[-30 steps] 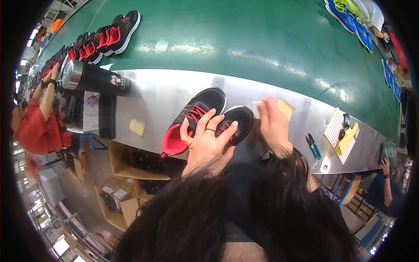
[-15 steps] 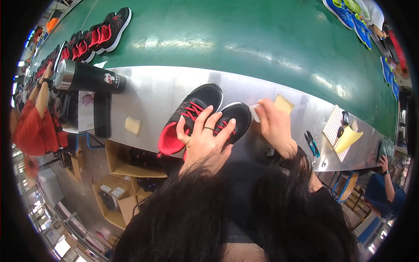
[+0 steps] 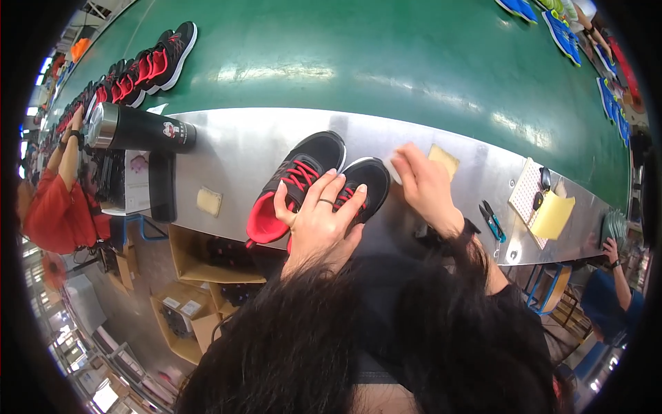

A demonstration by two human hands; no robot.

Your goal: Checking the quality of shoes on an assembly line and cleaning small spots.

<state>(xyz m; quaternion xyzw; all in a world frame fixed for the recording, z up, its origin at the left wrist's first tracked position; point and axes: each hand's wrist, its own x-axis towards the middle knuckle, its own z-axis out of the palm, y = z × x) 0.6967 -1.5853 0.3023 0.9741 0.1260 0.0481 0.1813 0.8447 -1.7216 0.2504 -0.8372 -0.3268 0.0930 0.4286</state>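
Observation:
Two black sneakers with red laces stand side by side on the metal worktable, toes pointing away from me. My left hand (image 3: 321,224) lies over the right sneaker (image 3: 372,181), its fingers bent round the lacing and holding it. The left sneaker (image 3: 317,148), with its red lining showing, leans against it. Just right of the right sneaker's toe, my right hand (image 3: 429,190) is closed in a pinch on a small white piece (image 3: 396,170), blurred and partly hidden by the fingers. Its kind does not show.
Beyond the worktable (image 3: 234,165) runs a green belt (image 3: 386,55) carrying black-red and blue shoes (image 3: 564,38). A black flask (image 3: 141,129) lies left. Yellowish pads (image 3: 209,201), snips (image 3: 492,221) and a perforated white board (image 3: 531,196) lie about. Co-workers stand at both sides.
My right hand has shifted slightly left, its fingers now blurred by motion. My left hand stays on the right sneaker. The shoes on the belt have moved leftward.

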